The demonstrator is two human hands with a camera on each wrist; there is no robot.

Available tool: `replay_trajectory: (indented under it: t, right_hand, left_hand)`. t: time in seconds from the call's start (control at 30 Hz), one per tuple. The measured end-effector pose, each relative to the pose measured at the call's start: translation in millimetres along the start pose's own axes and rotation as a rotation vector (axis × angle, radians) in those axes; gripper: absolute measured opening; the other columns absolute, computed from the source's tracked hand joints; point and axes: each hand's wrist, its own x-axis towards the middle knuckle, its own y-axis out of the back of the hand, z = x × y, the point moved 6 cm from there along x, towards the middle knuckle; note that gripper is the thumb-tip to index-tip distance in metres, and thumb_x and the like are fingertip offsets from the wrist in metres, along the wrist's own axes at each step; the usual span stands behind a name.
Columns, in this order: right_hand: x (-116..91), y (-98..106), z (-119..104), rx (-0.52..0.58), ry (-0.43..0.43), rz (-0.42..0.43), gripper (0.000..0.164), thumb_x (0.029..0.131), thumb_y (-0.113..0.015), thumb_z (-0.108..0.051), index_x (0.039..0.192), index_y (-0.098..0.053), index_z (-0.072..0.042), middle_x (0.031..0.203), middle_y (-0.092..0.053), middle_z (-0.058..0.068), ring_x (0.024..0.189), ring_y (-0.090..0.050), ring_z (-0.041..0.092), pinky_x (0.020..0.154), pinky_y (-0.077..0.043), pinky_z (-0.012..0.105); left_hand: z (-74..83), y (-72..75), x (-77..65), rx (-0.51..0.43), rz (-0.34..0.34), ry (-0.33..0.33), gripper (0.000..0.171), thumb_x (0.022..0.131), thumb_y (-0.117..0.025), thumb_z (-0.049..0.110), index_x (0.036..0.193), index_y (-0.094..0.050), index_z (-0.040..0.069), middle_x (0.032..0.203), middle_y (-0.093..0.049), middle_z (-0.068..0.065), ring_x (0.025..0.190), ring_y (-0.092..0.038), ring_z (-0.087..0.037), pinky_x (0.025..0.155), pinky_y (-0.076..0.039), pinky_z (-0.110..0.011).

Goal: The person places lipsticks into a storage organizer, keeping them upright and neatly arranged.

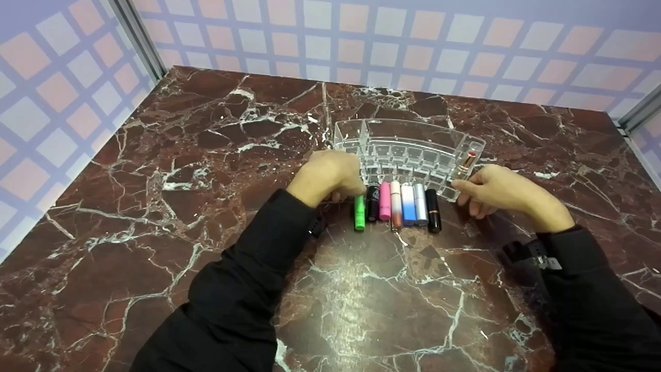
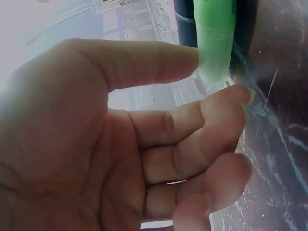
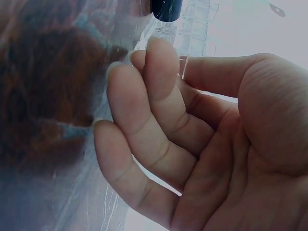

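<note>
A clear lipstick organizer (image 1: 408,150) with small compartments stands on the marble-patterned table. My right hand (image 1: 496,191) pinches its near right corner between thumb and index finger, the other fingers loosely bent below. One lipstick with a red top (image 1: 469,159) stands in its right side. In front lies a row of lipstick tubes: green (image 1: 359,213), black (image 1: 372,204), pink (image 1: 384,201), white and brown (image 1: 396,205), white and blue (image 1: 408,205), silver (image 1: 420,205) and black with a band (image 1: 433,212). My left hand (image 1: 330,173) is at the green tube's far end, fingers loosely bent, thumb tip right beside it.
Patterned panels (image 1: 392,46) with pink and white squares border the table (image 1: 155,248) at the back and sides. Both forearms, in black sleeves, reach in on either side of the row. The organizer's taller back section (image 1: 413,130) rises behind the small compartments.
</note>
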Motion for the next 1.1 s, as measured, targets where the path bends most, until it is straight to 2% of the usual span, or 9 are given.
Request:
replay_trajectory:
  t: [0.13,0.37,0.47,0.6,0.67,0.73,0.8,0.9,1.1]
  right_hand:
    - [0.0,0.2,-0.4,-0.005,0.006,-0.002,0.056,0.11,-0.047,-0.045,0.102,-0.074,0.004,0.076,-0.071,0.007,0.07,-0.072,0.024,0.07,-0.061,0.038]
    - [0.1,0.0,0.3,-0.001,0.006,-0.004,0.056,0.11,-0.047,-0.045,0.102,-0.073,0.004,0.077,-0.071,0.007,0.07,-0.072,0.024,0.07,-0.061,0.038]
    - [-0.2,0.1,0.2,0.002,0.005,-0.006,0.055,0.11,-0.047,-0.045,0.102,-0.073,0.004,0.076,-0.071,0.008,0.07,-0.072,0.024,0.07,-0.061,0.038]
    - [-0.4,0.3,-0.3,-0.004,0.009,-0.007,0.055,0.11,-0.047,-0.044,0.102,-0.073,0.004,0.076,-0.071,0.008,0.07,-0.072,0.024,0.069,-0.061,0.038]
    - [-0.4,0.2,-0.5,-0.003,0.01,-0.007,0.055,0.11,-0.047,-0.044,0.102,-0.073,0.004,0.077,-0.071,0.008,0.07,-0.072,0.024,0.069,-0.061,0.038]
    - [-0.5,0.1,-0.5,-0.002,0.01,-0.006,0.055,0.11,-0.047,-0.044,0.101,-0.074,0.003,0.076,-0.071,0.007,0.07,-0.072,0.025,0.069,-0.061,0.038]
    - [-0.4,0.0,-0.6,0.001,0.009,-0.004,0.055,0.11,-0.048,-0.044,0.101,-0.074,0.004,0.076,-0.071,0.007,0.07,-0.072,0.025,0.068,-0.061,0.038]
    - [-0.1,0.3,-0.5,0.0,0.008,0.004,0.056,0.11,-0.048,-0.045,0.1,-0.074,0.003,0.075,-0.072,0.007,0.069,-0.072,0.025,0.067,-0.061,0.037]
    - [0.4,0.6,-0.2,0.002,0.003,0.009,0.056,0.109,-0.048,-0.046,0.099,-0.074,0.003,0.074,-0.072,0.007,0.068,-0.072,0.024,0.066,-0.061,0.036]
  left_hand:
    - [-2.0,-1.0,1.3,0.003,-0.018,-0.004,0.015,0.087,-0.06,0.019,0.101,-0.064,0.013,0.085,-0.07,0.0,0.067,-0.059,-0.013,0.07,-0.052,-0.03]
    - [-4.4,-2.5,5.0,-0.018,-0.031,-0.022,0.015,0.085,-0.06,0.016,0.1,-0.064,0.013,0.083,-0.072,-0.001,0.064,-0.062,-0.014,0.074,-0.052,-0.034]
    - [-5.2,-3.0,5.5,-0.028,-0.025,-0.025,0.028,0.086,-0.06,0.017,0.113,-0.063,0.012,0.083,-0.072,-0.001,0.065,-0.062,-0.014,0.075,-0.052,-0.034]
    - [-6.6,-3.9,6.1,-0.043,-0.033,-0.017,0.061,0.088,-0.061,0.02,0.147,-0.049,0.012,0.085,-0.072,-0.001,0.067,-0.064,-0.015,0.076,-0.052,-0.035]
    - [-7.1,-4.3,6.6,-0.044,-0.041,-0.011,0.065,0.089,-0.061,0.021,0.151,-0.046,0.012,0.085,-0.072,-0.001,0.068,-0.064,-0.015,0.077,-0.052,-0.035]
    - [-7.8,-5.0,7.6,-0.034,-0.054,-0.004,0.053,0.091,-0.061,0.025,0.142,-0.055,0.011,0.086,-0.072,-0.001,0.069,-0.065,-0.015,0.078,-0.051,-0.035]
    - [-8.4,-5.5,8.6,-0.025,-0.063,0.004,0.035,0.094,-0.06,0.029,0.124,-0.065,0.012,0.086,-0.073,0.0,0.071,-0.066,-0.015,0.079,-0.051,-0.035]
    - [-9.6,-6.4,9.6,-0.026,-0.067,0.017,0.024,0.097,-0.06,0.038,0.1,-0.068,0.015,0.086,-0.074,0.0,0.073,-0.068,-0.015,0.079,-0.051,-0.034]
    - [-10.2,-6.6,10.2,-0.027,-0.042,0.003,0.018,0.094,-0.061,0.033,0.09,-0.065,0.016,0.083,-0.073,0.001,0.068,-0.065,-0.014,0.073,-0.051,-0.032]
